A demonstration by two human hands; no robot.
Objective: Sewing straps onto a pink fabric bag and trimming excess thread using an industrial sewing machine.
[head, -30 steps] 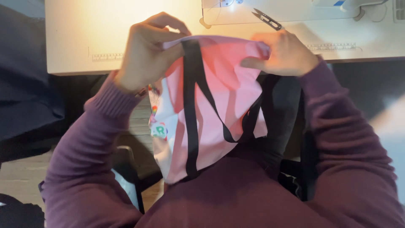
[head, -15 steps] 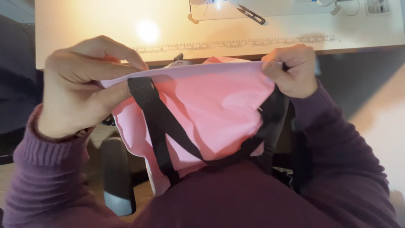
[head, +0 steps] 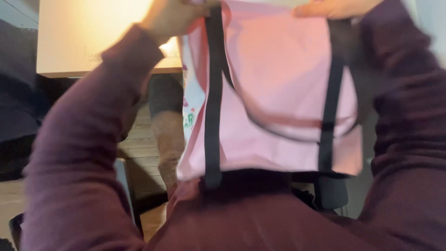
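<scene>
My left hand and right hand pinch pink bag top corners; bag now raised, hanging flat; black straps dangling.

A pink fabric bag is held up across the centre and upper right of the frame, hanging flat and upright. Two black straps run down its face, one at the left and one at the right, and a printed panel is seen along its left edge. The top left corner is gripped by the left hand, the top right by the right hand, both partly cut off by the upper edge. Maroon sleeves fill the lower left and right. A pale desk is seen in the upper left, with wooden floor below it.
</scene>
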